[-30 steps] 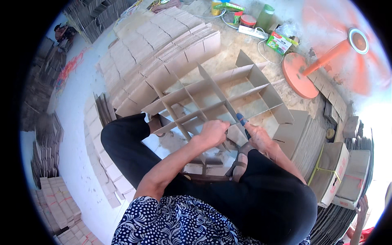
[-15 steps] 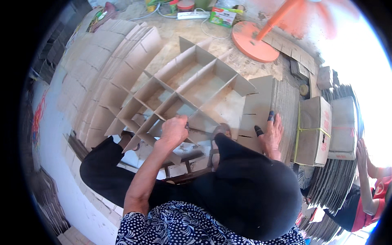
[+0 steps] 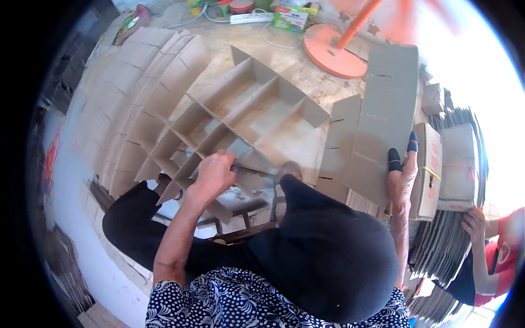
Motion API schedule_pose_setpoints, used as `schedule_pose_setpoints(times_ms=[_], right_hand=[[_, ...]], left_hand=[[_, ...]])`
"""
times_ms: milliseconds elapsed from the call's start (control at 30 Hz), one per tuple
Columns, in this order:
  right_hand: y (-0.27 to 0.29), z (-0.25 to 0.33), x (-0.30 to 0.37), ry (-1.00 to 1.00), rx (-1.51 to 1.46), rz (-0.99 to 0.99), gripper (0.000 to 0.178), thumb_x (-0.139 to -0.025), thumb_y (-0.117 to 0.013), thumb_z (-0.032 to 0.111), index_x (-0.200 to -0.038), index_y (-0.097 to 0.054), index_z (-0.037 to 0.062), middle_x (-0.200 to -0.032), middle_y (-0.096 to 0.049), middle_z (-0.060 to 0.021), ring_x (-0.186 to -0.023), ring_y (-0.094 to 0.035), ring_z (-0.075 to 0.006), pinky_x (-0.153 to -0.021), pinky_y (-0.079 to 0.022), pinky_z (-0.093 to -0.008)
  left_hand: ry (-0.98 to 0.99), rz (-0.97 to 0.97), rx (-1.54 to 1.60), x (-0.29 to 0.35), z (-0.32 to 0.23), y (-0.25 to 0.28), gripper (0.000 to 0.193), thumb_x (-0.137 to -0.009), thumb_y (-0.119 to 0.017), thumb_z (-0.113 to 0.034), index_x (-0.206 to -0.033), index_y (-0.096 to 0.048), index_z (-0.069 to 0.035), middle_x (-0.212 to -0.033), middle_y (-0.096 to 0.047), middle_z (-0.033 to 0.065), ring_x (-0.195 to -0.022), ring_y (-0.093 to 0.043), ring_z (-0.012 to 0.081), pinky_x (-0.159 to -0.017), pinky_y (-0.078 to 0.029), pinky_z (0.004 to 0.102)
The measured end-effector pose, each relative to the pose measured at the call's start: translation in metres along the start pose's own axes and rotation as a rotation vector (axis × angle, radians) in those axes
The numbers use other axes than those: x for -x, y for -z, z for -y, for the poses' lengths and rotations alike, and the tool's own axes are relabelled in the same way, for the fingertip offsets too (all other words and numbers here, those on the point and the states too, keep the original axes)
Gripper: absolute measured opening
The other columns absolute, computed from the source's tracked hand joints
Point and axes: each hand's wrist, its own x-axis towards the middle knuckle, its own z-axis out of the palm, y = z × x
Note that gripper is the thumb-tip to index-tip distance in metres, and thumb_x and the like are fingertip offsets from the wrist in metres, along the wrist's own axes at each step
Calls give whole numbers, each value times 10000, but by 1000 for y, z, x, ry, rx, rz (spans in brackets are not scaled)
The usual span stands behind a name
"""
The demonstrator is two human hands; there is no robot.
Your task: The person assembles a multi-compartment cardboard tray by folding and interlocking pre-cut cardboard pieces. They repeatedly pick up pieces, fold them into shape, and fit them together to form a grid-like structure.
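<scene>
A grid of interlocked cardboard dividers [image 3: 314, 112] stands tilted in front of me, its cells open. My left hand [image 3: 214, 174] is closed on the near part of the grid, gripping a divider wall; the exact grip is partly hidden. To the right, my right hand [image 3: 403, 177] has dark covers on the thumb and a finger. It pinches the right edge of a slotted cardboard strip [image 3: 385, 109], which is raised nearly upright. Beside that strip, another slotted strip [image 3: 339, 136] lies on the stack.
Overlapping slotted cardboard sheets [image 3: 158, 82] lie at the left. An orange fan [image 3: 333, 54] stands at the far right, near a white power strip [image 3: 250, 18] and a small box [image 3: 290, 19]. A strapped carton [image 3: 428, 175] and another person's hand [image 3: 474, 223] are at the right.
My right hand has lifted a cardboard strip off the stack and moved right and up with it. The left hand still grips the grid. The other person's hand has moved down along the carton.
</scene>
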Motion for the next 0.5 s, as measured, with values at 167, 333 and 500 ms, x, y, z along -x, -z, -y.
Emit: schedule_pose_setpoints(times_ms=[167, 333, 500], right_hand=[[-62, 38, -48, 224, -162, 406, 673, -837, -543, -98, -1444, -324, 93, -1125, -629, -200, -957, -611, -165, -828, -444, -246], [-130, 84, -102, 508, -186, 620, 718, -781, -522, -152, -1435, -329, 73, -1168, -594, -241, -1009, -630, -252, -868, -427, -232], [-159, 96, -131, 498, -105, 790, 710, -751, -493, -156, -1415, -352, 53, -1174, -572, -255, -1053, -601, -339, -895, -443, -274]], left_hand=[[-82, -369, 172, -29, -21, 8, 131, -675, -599, -74, -794, -604, -19, -897, -601, 189, -908, -594, 386, -761, -489, 479], [45, -13, 72, -74, -23, -26, 159, -761, -551, -127, -881, -620, -49, -856, -646, 190, -836, -625, 388, -718, -489, 507], [16, -50, 85, -81, -21, -58, 158, -783, -526, -148, -866, -621, -53, -804, -650, 180, -781, -626, 401, -678, -480, 521]])
